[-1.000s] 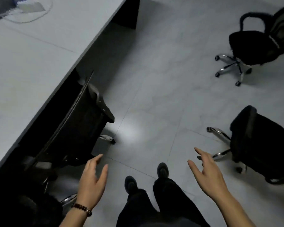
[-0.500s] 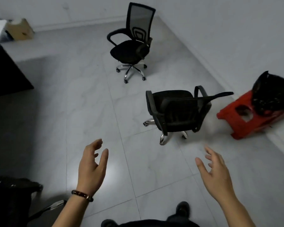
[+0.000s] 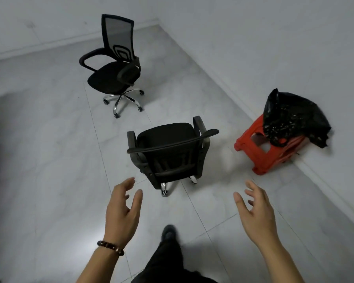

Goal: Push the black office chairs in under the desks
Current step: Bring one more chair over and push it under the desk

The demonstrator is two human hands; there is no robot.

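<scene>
Nearer chair now closer, two black chairs, far chair, both hands, left, right, spread, empty

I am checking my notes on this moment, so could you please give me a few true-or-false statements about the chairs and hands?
1. Both hands, left hand and right hand, are open and empty. True.
2. The nearer chair shows its backrest to the camera. True.
3. The farther chair lies tipped over. False: it stands upright on its wheels.
4. A black bag rests on the red stool. True.
5. The left hand grips the nearer chair. False: it is short of it.
</scene>
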